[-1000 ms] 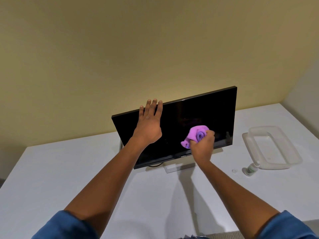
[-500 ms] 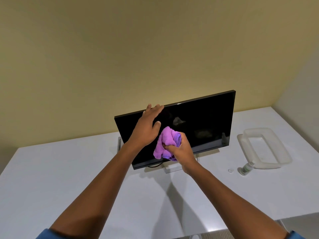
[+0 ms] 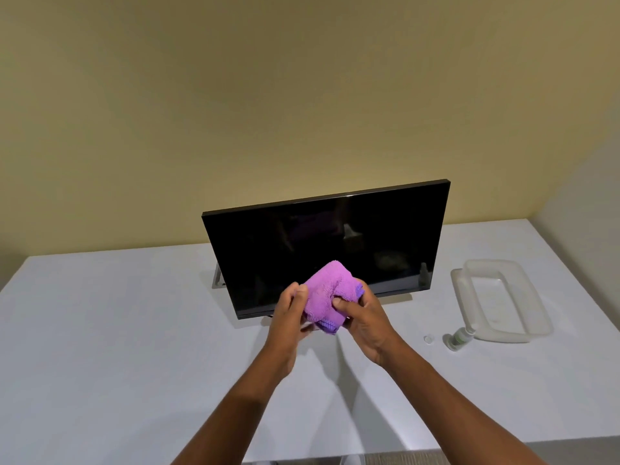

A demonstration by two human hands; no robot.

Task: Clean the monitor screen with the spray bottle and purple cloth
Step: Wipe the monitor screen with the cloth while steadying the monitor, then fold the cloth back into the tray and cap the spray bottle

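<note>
your two bare forearms reach in from the bottom edge over the white counter point(image 3: 134, 347) and meet in front of the lower middle of the screen. your left hand point(image 3: 289, 317) has its fingers point(image 3: 301, 293) curled round the left side of the purple cloth point(image 3: 330, 293), thumb side up. your right hand point(image 3: 364, 322) pinches the cloth's right side, its thumb pressed into the front fold and the other fingers wrapped behind. the cloth is bunched into a thick wad between both hands, held up off the counter, a darker stitched edge showing at its bottom and at its right. you cannot tell whether it touches the glass.

behind the hands stands the monitor point(image 3: 335, 239), dark, leaning back on its stand, with a grey leg of the stand showing at its lower left. to your right on the counter, well apart from the hands, the spray bottle point(image 3: 458, 339) lies close against the near corner of a clear plastic tray point(image 3: 523, 333). a small clear cap point(image 3: 428, 338) sits just beside the bottle, on its left. a plain yellowish wall point(image 3: 268, 95) rises behind the counter.
</note>
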